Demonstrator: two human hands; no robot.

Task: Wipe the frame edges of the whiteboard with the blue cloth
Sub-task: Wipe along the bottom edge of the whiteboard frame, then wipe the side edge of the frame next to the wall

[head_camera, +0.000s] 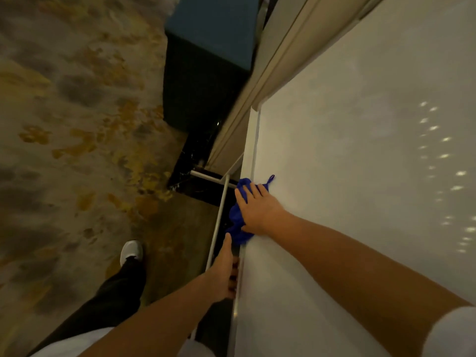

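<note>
Head view looks steeply down along the whiteboard (pixel 360 150), whose pale face fills the frame from twelve to five o'clock. Its frame edge (pixel 253 150) runs as a long thin strip from about one o'clock near the upper corner down toward six o'clock. The right hand (pixel 260 212) lies flat on the blue cloth (pixel 238 222), fingers spread and pressing rather than clenched, pinning the cloth against that edge; cloth bunches out on the nine o'clock side of the palm and a small loop pokes out at twelve o'clock. The left hand (pixel 226 266) sits just beside it toward seven o'clock, fingers curled around the board's edge, gripping it as a brace. The edge's long axis continues away from the right fingertips toward twelve o'clock, so the next stroke probably follows that line, and the right hand is the one placed to do it. A white stand rail (pixel 219 217) runs just beside the edge. Below lie patterned carpet (pixel 77 112), a teal box-like seat (pixel 211 47) and a white shoe (pixel 131 251).
</note>
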